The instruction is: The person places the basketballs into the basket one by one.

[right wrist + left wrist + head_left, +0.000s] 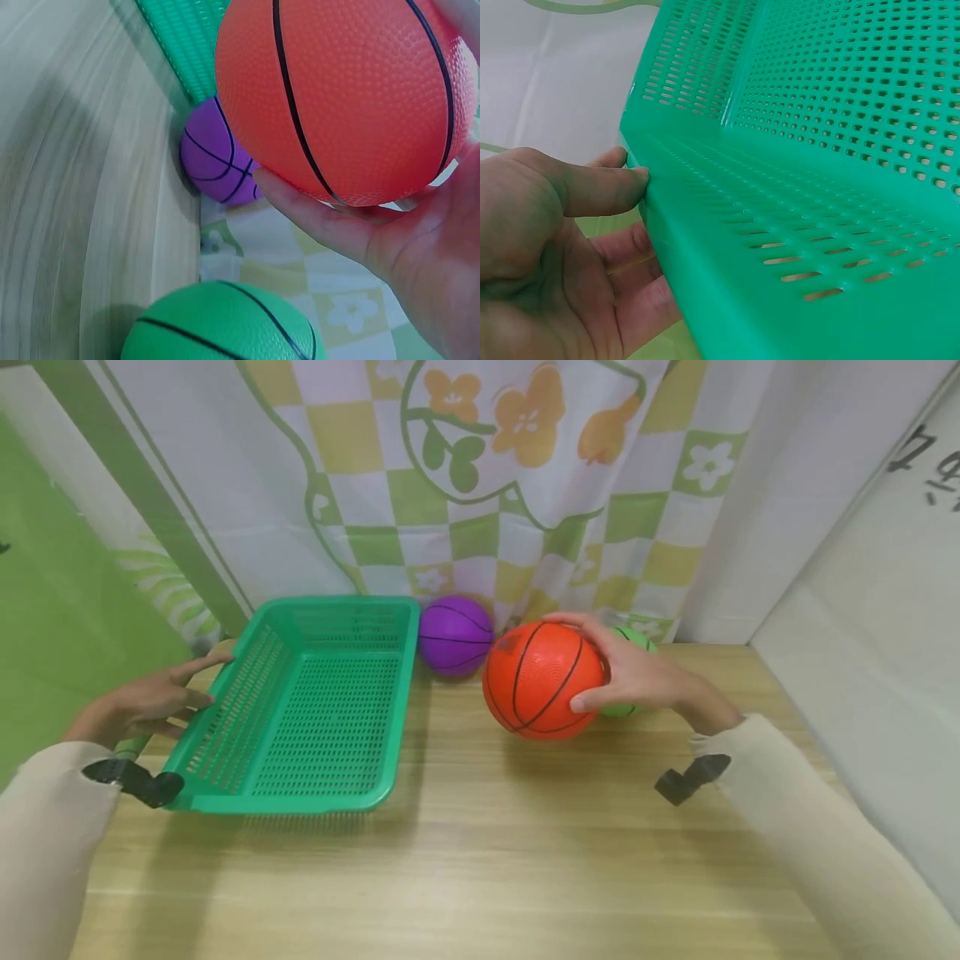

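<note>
To the left of the orange ball (540,685) lies the green basket (406,693), and this sideways relation seems to matter most: the ball stands out past the basket's right rim, with a strip of the table (487,843) between them. The basket's long axis runs from my side toward the curtain (420,543), so one long side faces the ball, which is round and has no long axis. My right hand (637,672) is the nearer one to the ball, thumb and fingers spread round its right side and grasping it; judging by the right wrist view, it is raised off the table. My left hand (153,697) is at the basket's left long side, thumb against the rim and the other fingers tucked behind it, which I read as a loose hold. Farther back, the purple ball (453,637) sits just beside the basket's far right corner; I cannot tell whether they touch. The green ball (225,326) lies behind my right hand, mostly hidden by it in the head view. Counted, I have one basket and three balls: one orange, one purple, one green.
</note>
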`<state>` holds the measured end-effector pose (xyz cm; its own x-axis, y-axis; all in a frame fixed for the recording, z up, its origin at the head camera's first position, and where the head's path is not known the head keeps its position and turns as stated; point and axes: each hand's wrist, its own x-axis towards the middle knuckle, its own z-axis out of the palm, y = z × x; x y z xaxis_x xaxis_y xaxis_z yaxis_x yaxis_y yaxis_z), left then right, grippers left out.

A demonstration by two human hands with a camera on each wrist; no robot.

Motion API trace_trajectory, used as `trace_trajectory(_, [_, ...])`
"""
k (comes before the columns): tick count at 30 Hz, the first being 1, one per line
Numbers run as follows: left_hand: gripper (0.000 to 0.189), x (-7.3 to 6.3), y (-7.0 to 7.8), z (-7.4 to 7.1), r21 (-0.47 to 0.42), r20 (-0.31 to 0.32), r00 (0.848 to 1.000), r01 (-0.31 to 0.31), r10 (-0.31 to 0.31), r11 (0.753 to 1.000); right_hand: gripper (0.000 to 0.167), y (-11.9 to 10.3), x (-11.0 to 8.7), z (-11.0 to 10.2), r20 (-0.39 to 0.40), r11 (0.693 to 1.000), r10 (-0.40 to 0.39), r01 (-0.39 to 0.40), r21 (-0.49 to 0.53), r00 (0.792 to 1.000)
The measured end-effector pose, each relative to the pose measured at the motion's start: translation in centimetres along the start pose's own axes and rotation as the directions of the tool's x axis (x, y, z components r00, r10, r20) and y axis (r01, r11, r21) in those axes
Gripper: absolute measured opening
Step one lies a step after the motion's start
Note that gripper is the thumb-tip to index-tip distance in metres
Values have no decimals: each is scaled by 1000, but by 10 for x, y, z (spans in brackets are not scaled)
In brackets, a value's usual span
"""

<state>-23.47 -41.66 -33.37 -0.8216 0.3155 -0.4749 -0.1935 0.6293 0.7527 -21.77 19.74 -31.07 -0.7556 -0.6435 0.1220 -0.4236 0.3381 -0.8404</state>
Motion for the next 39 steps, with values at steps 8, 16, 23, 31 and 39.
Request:
trace_trajectory(8, [77, 1, 0, 0, 8, -10, 1000, 8, -8, 1000, 92, 0, 11, 11, 21, 998, -27, 26, 53, 999])
trace_trajectory(16, [76, 0, -1, 1, -16, -7, 1000, 4, -4, 1000, 93, -1, 22, 22, 35, 998, -56, 54, 44, 998])
trace_trajectory(23, [76, 0, 1, 3, -1, -22, 1000, -9, 9, 1000, 94, -4, 32, 31, 50, 995, -80, 76, 71, 996])
trace_trajectory(31, [76, 0, 1, 4, -12, -31, 1000, -3, 3, 1000, 94, -9, 43, 40, 83, 991, -81, 72, 111, 993])
trace_trajectory(39, [76, 1, 0, 3, -4, -32, 999, -4, 4, 1000, 94, -9, 57, 52, 88, 981, -131, 116, 158, 988])
